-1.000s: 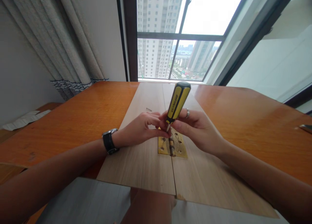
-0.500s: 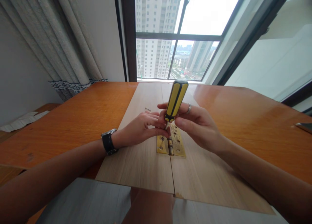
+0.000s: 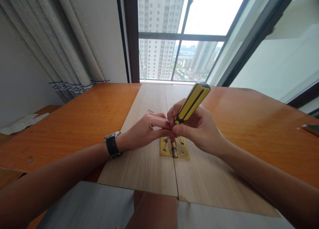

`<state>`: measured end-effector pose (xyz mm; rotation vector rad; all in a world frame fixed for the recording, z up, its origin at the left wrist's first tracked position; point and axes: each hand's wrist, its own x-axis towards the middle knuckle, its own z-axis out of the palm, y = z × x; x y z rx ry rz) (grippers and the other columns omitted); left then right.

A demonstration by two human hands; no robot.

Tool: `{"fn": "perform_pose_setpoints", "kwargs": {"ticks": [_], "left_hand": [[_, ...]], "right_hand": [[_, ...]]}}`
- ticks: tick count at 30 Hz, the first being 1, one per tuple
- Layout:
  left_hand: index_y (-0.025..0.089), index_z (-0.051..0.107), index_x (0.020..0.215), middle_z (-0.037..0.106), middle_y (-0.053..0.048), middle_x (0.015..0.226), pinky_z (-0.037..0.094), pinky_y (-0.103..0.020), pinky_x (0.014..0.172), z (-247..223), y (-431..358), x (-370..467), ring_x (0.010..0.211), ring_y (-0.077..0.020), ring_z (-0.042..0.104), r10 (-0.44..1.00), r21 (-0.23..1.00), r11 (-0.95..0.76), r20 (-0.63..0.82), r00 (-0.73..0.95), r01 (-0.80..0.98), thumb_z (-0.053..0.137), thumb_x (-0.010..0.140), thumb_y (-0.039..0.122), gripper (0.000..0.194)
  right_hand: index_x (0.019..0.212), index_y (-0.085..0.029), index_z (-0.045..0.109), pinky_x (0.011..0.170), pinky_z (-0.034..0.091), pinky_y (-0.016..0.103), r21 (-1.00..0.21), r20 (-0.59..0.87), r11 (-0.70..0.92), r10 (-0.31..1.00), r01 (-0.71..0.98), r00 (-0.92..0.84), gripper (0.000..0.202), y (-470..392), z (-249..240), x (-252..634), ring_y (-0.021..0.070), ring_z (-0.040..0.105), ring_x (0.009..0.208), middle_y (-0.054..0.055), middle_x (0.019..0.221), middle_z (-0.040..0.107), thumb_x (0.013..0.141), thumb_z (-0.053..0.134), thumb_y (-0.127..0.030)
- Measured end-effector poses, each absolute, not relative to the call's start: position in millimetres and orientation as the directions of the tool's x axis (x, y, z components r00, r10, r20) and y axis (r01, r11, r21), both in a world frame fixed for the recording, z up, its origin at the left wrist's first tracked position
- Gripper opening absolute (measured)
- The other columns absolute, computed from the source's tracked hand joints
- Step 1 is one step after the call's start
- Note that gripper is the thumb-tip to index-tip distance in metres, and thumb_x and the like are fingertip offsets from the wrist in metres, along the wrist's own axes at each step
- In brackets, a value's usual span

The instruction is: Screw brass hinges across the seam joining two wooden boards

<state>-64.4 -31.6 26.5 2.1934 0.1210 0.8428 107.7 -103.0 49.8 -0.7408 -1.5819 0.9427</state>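
A yellow and black screwdriver (image 3: 193,102) leans to the right in my right hand (image 3: 199,127), whose thumb and fingers close round the base of its handle. Its shaft and tip are hidden by my fingers. My left hand (image 3: 144,131) reaches in from the left, its fingertips pinched together against my right fingertips; what they hold is hidden. Beneath both hands a brass hinge (image 3: 169,149) lies across the seam between two pale wooden boards (image 3: 139,166). Part of the hinge is covered by my fingers. Beyond my left hand lies a small screw (image 3: 150,111).
The boards rest on an orange-brown wooden table (image 3: 99,112). A dark flat object (image 3: 310,129) lies at the table's right edge. Behind the table are a window and a grey curtain (image 3: 72,39). My leg shows below the boards' near edge.
The screwdriver's handle has tilted to the right. My right hand's fingers have curled in closer round its base and against my left fingertips.
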Motion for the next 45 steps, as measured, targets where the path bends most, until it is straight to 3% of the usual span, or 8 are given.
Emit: {"fn": "perform_pose_setpoints", "kwargs": {"ticks": [6, 14, 18, 22, 25, 31, 35, 45], "left_hand": [[0.019, 0.077, 0.082, 0.076, -0.002, 0.088, 0.052, -0.027, 0.091, 27.0, -30.5, -66.6, 0.091, -0.014, 0.07, 0.346, 0.735, -0.654, 0.501, 0.793, -0.178, 0.064, 0.094, 0.018, 0.017], [0.016, 0.076, 0.083, 0.075, -0.004, 0.09, 0.054, -0.027, 0.085, 27.6, -30.9, -68.1, 0.088, -0.0156, 0.07, 0.329, 0.7, -0.693, 0.52, 0.788, -0.173, 0.075, 0.086, 0.024, 0.009], [0.017, 0.077, 0.08, 0.077, -0.003, 0.09, 0.054, -0.025, 0.087, 26.4, -30.4, -65.7, 0.086, -0.0135, 0.072, 0.281, 0.711, -0.666, 0.518, 0.807, -0.225, 0.067, 0.092, 0.02, 0.016], [0.018, 0.076, 0.08, 0.078, -0.002, 0.084, 0.053, -0.027, 0.093, 28.0, -30.4, -65.7, 0.089, -0.0145, 0.072, 0.311, 0.726, -0.664, 0.486, 0.817, -0.179, 0.063, 0.095, 0.021, 0.02], [0.017, 0.076, 0.084, 0.078, -0.003, 0.087, 0.053, -0.028, 0.094, 29.3, -31.3, -66.9, 0.091, -0.015, 0.072, 0.335, 0.747, -0.652, 0.436, 0.835, -0.128, 0.06, 0.097, 0.023, 0.022], [0.016, 0.076, 0.087, 0.078, -0.004, 0.088, 0.054, -0.028, 0.091, 26.7, -30.3, -66.8, 0.089, -0.0146, 0.072, 0.264, 0.771, -0.602, 0.439, 0.859, -0.209, 0.059, 0.097, 0.021, 0.021], [0.017, 0.076, 0.092, 0.077, -0.005, 0.092, 0.051, -0.029, 0.094, 25.7, -28.5, -65.9, 0.094, -0.0148, 0.07, 0.213, 0.706, -0.672, 0.473, 0.855, -0.223, 0.055, 0.1, 0.02, 0.023], [0.016, 0.071, 0.093, 0.078, -0.004, 0.092, 0.047, -0.03, 0.099, 32.1, -29.5, -65.6, 0.099, -0.0154, 0.066, 0.206, 0.713, -0.684, 0.392, 0.897, -0.155, 0.046, 0.104, 0.021, 0.028]], "right_hand": [[0.121, -0.024, 0.065, 0.07, 0.058, 0.031, -0.873, 0.473, 0.487, 0.837, -0.018, -0.275, 0.031, -109.1, 48.6, 113.7, 0.0168, 0.065, 0.083, 0.005, 0.098, 0.068, 0.094, 0.064, -0.039], [0.08, -0.021, 0.07, 0.053, 0.059, 0.028, -0.894, 0.441, 0.448, 0.872, -0.016, -0.212, 0.023, -106.5, 46.8, 108.7, 0.0137, 0.063, 0.061, 0.0, 0.076, 0.064, 0.073, 0.086, -0.035], [0.088, -0.022, 0.071, 0.049, 0.059, 0.027, -0.914, 0.404, 0.403, 0.884, -0.051, -0.235, 0.025, -107.7, 47.1, 107.5, 0.0134, 0.063, 0.058, 0.0, 0.076, 0.063, 0.075, 0.085, -0.038], [0.121, -0.026, 0.068, 0.062, 0.064, 0.028, -0.893, 0.444, 0.447, 0.854, -0.054, -0.271, 0.034, -109.2, 51.1, 111.9, 0.0163, 0.07, 0.078, 0.005, 0.103, 0.071, 0.089, 0.072, -0.037], [0.13, -0.029, 0.064, 0.072, 0.065, 0.031, -0.882, 0.459, 0.47, 0.852, -0.018, -0.252, 0.039, -109.6, 53.2, 115.3, 0.0215, 0.07, 0.101, 0.007, 0.121, 0.07, 0.091, 0.069, -0.034], [0.104, -0.027, 0.072, 0.06, 0.065, 0.03, -0.862, 0.497, 0.506, 0.84, -0.015, -0.22, 0.023, -106.4, 51.2, 113.5, 0.0186, 0.074, 0.078, 0.002, 0.094, 0.076, 0.083, 0.079, -0.03], [0.088, -0.025, 0.066, 0.064, 0.064, 0.031, -0.835, 0.538, 0.549, 0.828, 0.04, -0.156, 0.03, -106.1, 54.5, 109.0, 0.017, 0.071, 0.076, -0.001, 0.085, 0.071, 0.07, 0.089, -0.033], [0.121, -0.031, 0.068, 0.09, 0.062, 0.044, -0.815, 0.561, 0.579, 0.803, 0.037, -0.2, 0.031, -111.3, 64.6, 119.5, 0.0227, 0.072, 0.098, 0.003, 0.107, 0.074, 0.09, 0.07, -0.037]]}}
